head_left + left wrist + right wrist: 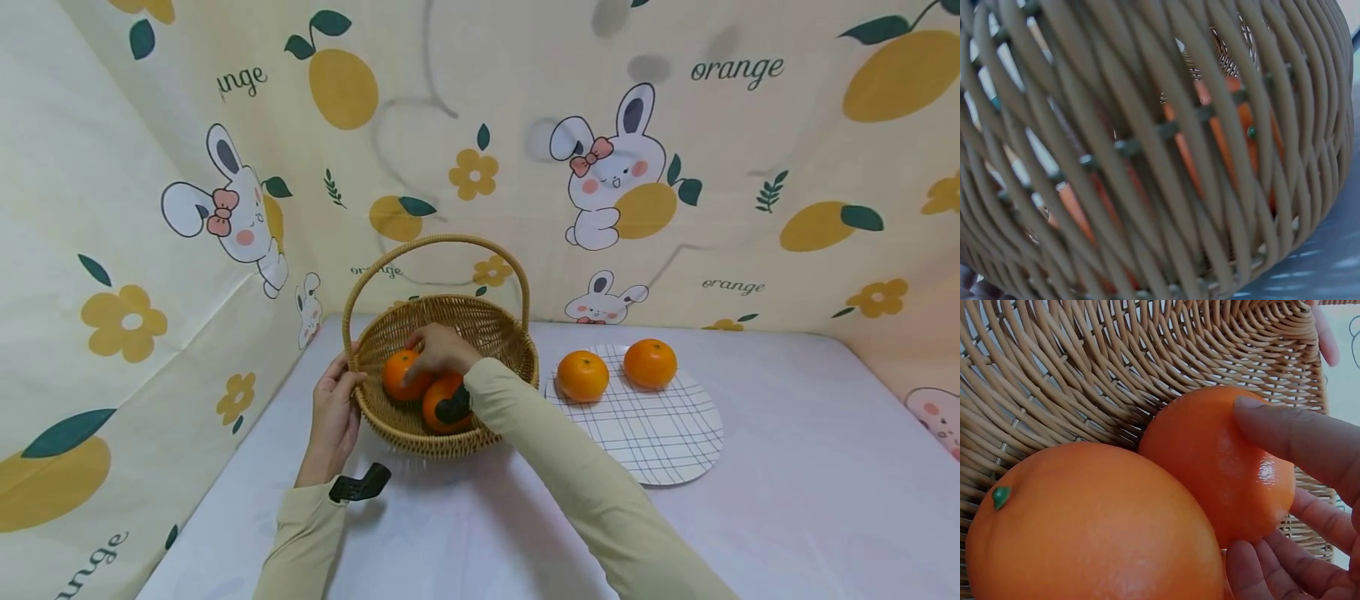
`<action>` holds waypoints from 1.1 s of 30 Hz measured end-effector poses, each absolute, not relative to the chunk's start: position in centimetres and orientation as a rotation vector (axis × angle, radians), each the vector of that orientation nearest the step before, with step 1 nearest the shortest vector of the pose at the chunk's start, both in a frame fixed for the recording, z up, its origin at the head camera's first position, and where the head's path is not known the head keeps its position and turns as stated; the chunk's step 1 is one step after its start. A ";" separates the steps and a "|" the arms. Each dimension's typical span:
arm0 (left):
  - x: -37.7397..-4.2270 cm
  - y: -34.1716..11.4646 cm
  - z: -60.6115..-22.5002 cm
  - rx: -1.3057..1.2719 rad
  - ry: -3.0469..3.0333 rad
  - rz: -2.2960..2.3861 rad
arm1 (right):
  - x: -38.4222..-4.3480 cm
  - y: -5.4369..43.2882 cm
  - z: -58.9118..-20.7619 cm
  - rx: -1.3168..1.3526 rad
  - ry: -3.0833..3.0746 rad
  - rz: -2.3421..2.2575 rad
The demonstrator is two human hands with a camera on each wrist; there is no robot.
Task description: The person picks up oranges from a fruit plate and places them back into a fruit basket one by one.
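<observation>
A wicker basket with a tall arched handle stands on the table, tilted so its inside faces me. My left hand grips its left rim, thumb over the edge. Inside lie two oranges. My right hand reaches in and holds the left orange between thumb and fingers; the right wrist view shows this orange against the woven wall. The other orange, with a green stem end, sits closer to that camera. In the left wrist view the basket's weave hides most of the oranges.
Right of the basket lies a round white plate with a blue grid pattern. Two more oranges, a left one and a right one, rest on its far part. A printed cloth hangs behind the table and along its left side.
</observation>
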State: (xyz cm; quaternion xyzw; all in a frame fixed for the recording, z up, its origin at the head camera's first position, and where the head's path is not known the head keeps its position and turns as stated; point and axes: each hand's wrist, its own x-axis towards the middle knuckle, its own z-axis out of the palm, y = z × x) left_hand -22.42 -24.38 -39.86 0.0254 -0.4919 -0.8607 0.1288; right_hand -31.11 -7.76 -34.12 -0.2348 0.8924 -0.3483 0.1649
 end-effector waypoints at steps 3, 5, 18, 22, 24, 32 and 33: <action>-22.5 -24.3 -39.9 0.061 -1.426 -2.488 | -31.2 -7.6 -34.1 -0.648 2.522 -1.048; -22.5 -24.3 -40.0 0.058 -1.426 -2.480 | -31.2 -7.6 -34.0 -0.641 2.512 -1.074; -22.4 -24.1 -39.8 0.049 -1.428 -2.491 | -31.1 -7.3 -33.7 -0.641 2.515 -1.103; -22.4 -24.0 -39.8 0.024 -1.428 -2.491 | -31.1 -7.2 -33.4 -0.632 2.518 -1.105; -22.5 -24.0 -39.9 0.017 -1.421 -2.491 | -31.1 -7.1 -33.3 -0.610 2.493 -1.147; -22.4 -24.1 -39.9 0.034 -1.424 -2.487 | -31.0 -7.0 -32.2 -0.532 2.330 -1.341; -22.4 -24.1 -39.9 0.036 -1.427 -2.487 | -31.0 -7.0 -32.0 -0.529 2.319 -1.345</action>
